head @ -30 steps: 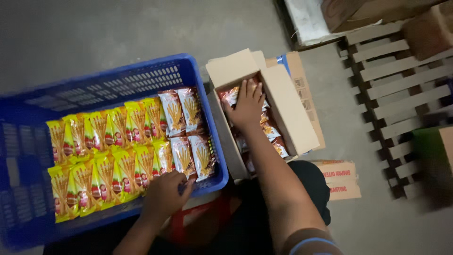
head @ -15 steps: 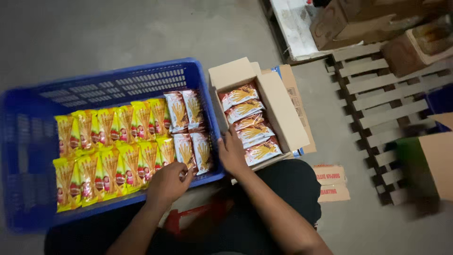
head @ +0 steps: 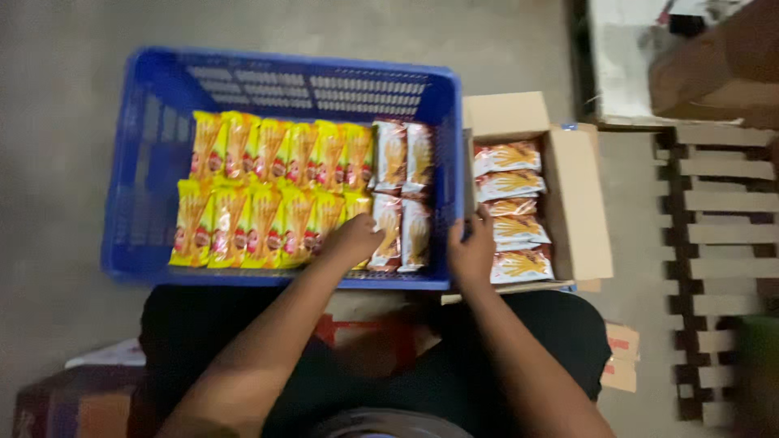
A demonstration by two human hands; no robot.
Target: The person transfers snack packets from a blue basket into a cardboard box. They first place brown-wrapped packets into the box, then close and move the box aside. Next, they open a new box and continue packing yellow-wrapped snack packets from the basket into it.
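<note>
**Blue, yellow and brown on grey**

The crate (head: pixel 146 203), left of centre, is bright blue with slotted walls. Inside it lie yellow packets (head: pixel 260 195) with red and green patches, beside white-and-brown packets (head: pixel 402 195). At centre right, a tan cardboard box (head: pixel 580 203) holds white-and-orange packets (head: pixel 510 191). The floor (head: pixel 65 65) is dull grey.

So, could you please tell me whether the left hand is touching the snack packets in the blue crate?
Touching. The head view shows the left hand resting on the front-row snack packets inside the blue crate, no gap visible.
</note>
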